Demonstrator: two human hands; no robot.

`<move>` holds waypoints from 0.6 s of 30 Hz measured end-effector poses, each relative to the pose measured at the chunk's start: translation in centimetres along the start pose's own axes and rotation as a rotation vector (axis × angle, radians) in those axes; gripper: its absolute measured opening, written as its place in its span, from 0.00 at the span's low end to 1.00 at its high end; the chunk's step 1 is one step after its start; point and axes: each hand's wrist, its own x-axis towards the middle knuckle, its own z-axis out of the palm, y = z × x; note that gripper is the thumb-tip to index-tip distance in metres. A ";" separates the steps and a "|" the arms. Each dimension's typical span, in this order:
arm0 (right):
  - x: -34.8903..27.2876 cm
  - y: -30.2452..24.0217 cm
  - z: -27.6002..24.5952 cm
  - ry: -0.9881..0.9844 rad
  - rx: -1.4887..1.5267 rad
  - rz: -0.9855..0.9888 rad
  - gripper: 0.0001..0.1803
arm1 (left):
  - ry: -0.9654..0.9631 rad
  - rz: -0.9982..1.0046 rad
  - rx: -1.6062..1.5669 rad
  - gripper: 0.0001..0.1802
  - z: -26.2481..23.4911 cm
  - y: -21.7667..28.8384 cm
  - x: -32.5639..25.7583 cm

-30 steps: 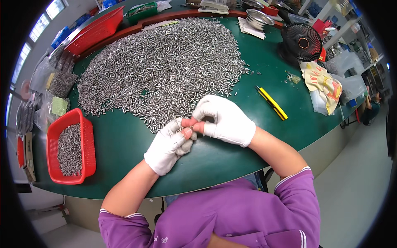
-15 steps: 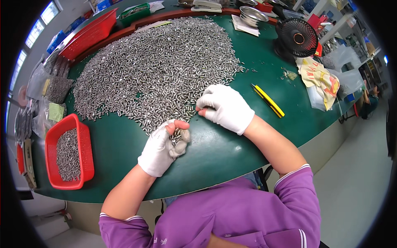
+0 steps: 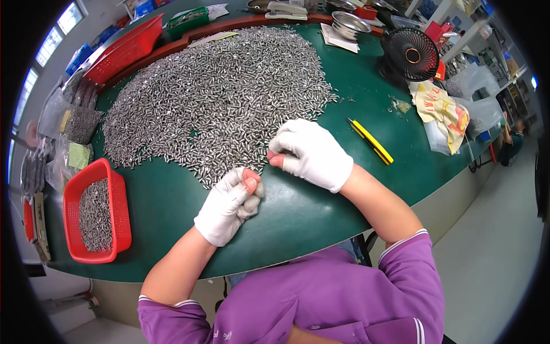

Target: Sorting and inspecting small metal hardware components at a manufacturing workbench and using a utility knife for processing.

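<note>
Big pile of small metal pins (image 3: 217, 97) spread over green table (image 3: 321, 212). Left hand (image 3: 227, 205), white-gloved, clenched at near edge of pile, apparently on a few pins. Right hand (image 3: 312, 153) just right of it, fingers curled, picking at pile's near edge. Red basket (image 3: 96, 212) with pins well left of pile; yellow utility knife (image 3: 371, 141) right of it.

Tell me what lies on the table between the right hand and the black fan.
In the head view, a yellow utility knife lies on the green table between the right hand and the black fan.
</note>
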 end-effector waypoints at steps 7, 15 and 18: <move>-0.2 -1.4 0.5 0.013 0.260 -0.154 0.08 | -0.017 -0.066 0.056 0.12 -0.1 -0.1 0.1; -0.1 0.3 0.7 0.107 -0.026 0.009 0.06 | 0.020 -0.034 0.009 0.13 0.0 -0.1 0.1; 0.0 0.5 1.0 0.042 -0.114 0.028 0.06 | 0.047 -0.041 0.011 0.16 0.1 0.2 0.0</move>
